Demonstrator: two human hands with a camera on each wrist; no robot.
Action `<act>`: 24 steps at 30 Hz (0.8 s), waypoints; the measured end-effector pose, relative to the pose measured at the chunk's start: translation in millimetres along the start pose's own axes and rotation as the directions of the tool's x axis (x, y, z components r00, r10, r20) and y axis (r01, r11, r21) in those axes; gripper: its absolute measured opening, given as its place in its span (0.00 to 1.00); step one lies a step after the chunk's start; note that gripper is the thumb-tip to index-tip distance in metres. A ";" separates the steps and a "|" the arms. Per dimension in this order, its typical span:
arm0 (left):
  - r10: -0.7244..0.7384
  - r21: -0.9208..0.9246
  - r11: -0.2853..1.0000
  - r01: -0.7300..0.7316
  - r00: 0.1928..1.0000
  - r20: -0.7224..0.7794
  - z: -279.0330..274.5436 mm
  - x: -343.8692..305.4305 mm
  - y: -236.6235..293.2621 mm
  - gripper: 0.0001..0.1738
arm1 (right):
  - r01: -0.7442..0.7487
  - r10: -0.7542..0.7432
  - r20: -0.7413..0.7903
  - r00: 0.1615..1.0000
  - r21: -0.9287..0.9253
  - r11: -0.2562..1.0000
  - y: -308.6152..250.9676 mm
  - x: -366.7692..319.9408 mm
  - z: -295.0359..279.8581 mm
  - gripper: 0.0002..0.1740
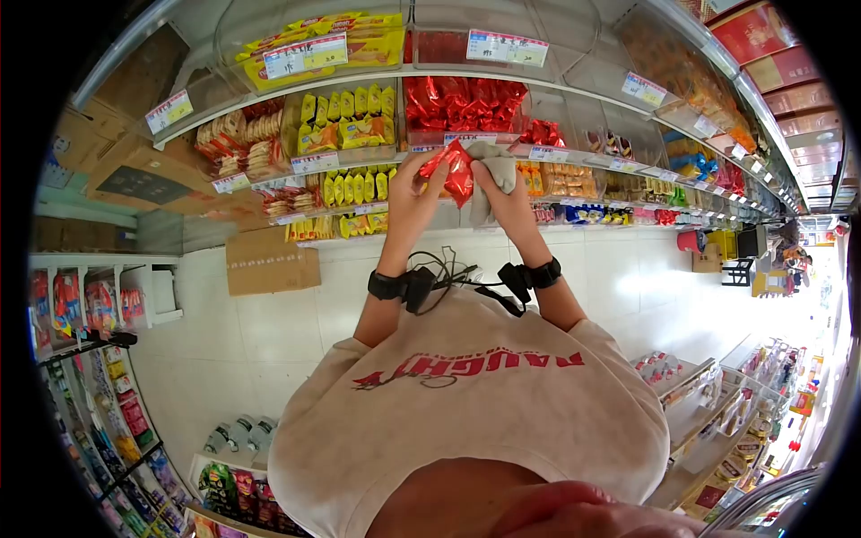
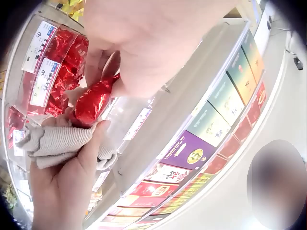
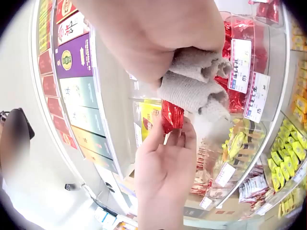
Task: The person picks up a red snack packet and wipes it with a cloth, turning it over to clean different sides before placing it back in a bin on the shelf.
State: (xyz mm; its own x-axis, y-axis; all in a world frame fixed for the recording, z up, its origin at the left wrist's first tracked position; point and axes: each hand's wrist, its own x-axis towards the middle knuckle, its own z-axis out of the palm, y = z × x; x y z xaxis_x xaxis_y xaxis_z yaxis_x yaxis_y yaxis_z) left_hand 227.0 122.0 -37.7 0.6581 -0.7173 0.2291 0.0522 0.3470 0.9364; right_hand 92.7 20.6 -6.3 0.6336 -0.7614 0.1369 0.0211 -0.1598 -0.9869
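Observation:
Between both hands is a shiny red foil-wrapped packet [image 1: 456,170], held up before the shelves. My left hand [image 1: 415,195] pinches it from one side, its fingers and thumb on the foil, as the right wrist view also shows below the packet [image 3: 172,116]. My right hand [image 1: 511,204] grips a folded grey ribbed cloth [image 1: 491,169]. In the left wrist view that cloth [image 2: 57,143] lies against the red packet [image 2: 92,101], with the right thumb at the foil. Part of the packet is hidden behind fingers and cloth.
Behind the hands, a clear bin [image 1: 466,106] holds more red foil packets. Yellow packets [image 1: 345,121] fill bins to its left, under a shelf edge with price tags [image 1: 315,162]. A cardboard box [image 1: 272,262] sits on the floor at left. Cables [image 1: 446,267] hang between the wrists.

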 end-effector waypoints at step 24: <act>-0.175 0.073 0.984 0.162 0.950 0.258 86.7 28.9 -26.1 0.23 | -0.073 0.083 -0.244 0.966 0.051 0.996 10.6 9.4 -126.5 0.16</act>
State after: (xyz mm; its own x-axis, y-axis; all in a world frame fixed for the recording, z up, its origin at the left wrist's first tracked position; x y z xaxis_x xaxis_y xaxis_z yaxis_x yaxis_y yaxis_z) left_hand 179.6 39.9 -32.4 0.4223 -0.8981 0.1225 0.1031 0.1818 0.9779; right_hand 1.0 -67.7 -4.7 0.4252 -0.9023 0.0711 0.0141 -0.0719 -0.9973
